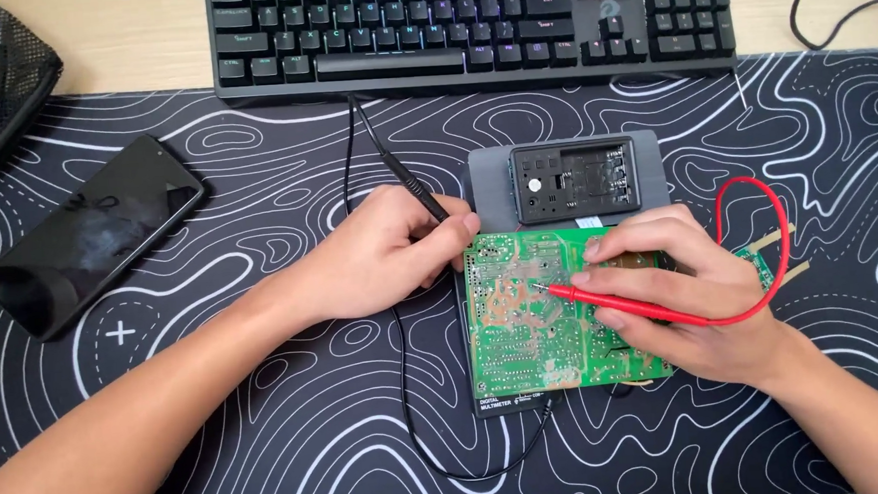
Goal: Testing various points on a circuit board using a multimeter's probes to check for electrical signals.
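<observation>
Two probes meet the green circuit board [533, 312], which lies on the grey multimeter [566, 185]. Your right hand [682, 294] pinches the red probe [612, 301] mid-board; your left hand [379, 255] grips the black probe [416, 190] at the board's left edge. Keep both tips steady.

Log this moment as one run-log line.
left hand: holds black probe at edge of green circuit board | right hand: holds red probe, tip on board | board lies on multimeter
</observation>
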